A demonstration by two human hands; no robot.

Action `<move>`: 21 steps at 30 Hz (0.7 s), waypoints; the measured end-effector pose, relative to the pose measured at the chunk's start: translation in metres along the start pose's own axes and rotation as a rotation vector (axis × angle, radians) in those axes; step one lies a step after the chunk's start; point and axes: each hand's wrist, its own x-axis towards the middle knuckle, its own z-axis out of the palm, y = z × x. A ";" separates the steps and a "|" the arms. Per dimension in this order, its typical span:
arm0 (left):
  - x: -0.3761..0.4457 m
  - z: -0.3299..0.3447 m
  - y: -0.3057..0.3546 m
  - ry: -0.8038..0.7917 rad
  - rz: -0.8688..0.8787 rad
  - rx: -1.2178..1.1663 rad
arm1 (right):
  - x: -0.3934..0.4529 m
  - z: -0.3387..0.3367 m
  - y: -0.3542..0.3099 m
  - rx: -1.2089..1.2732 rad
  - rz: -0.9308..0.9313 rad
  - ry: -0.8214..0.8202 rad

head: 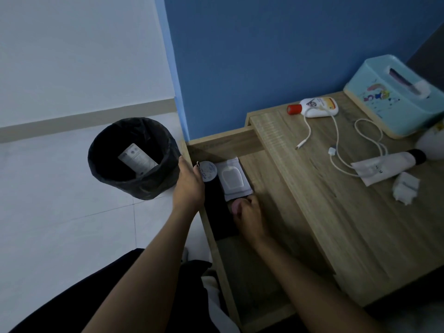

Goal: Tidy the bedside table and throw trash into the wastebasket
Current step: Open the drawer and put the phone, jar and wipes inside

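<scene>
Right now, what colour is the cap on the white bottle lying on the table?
Red cap on the white bottle, clearest in the head view.

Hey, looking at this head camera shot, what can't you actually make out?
- Dark can in the open drawer: label lost in shadow; left hand covers its side.
- Right hand grip: fingers curl out of sight.
- White bottle: cut by the right edge.
- Wastebasket: print on the carton inside too small.

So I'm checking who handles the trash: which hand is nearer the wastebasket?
Left. The left hand is right beside the wastebasket rim, at the open drawer's edge. The right hand is farther away, inside the drawer below the wipes pack.
</scene>
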 end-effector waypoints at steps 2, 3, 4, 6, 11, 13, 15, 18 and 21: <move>0.001 0.001 0.000 0.002 -0.001 0.002 | -0.001 0.001 0.004 -0.018 -0.022 -0.008; 0.001 0.001 0.000 0.002 -0.002 -0.001 | -0.002 0.001 0.004 -0.020 -0.033 -0.033; 0.001 0.001 0.001 0.003 -0.003 -0.005 | -0.004 0.000 0.004 -0.029 -0.038 -0.061; 0.001 0.001 0.001 0.005 -0.005 -0.016 | -0.006 -0.007 -0.004 -0.079 -0.033 -0.061; 0.002 0.001 0.002 0.007 -0.007 -0.015 | -0.024 -0.074 -0.039 -0.125 -0.287 0.295; 0.001 0.000 0.004 0.004 -0.006 -0.017 | -0.023 -0.107 -0.035 -0.062 -0.383 0.467; 0.000 0.000 0.005 0.001 -0.006 -0.020 | -0.017 -0.131 -0.016 -0.078 -0.362 0.525; -0.001 0.000 0.006 -0.004 -0.005 -0.034 | -0.011 -0.147 0.021 -0.131 -0.240 0.489; -0.001 -0.001 0.005 -0.007 -0.005 -0.027 | -0.012 -0.143 0.045 -0.241 -0.193 0.417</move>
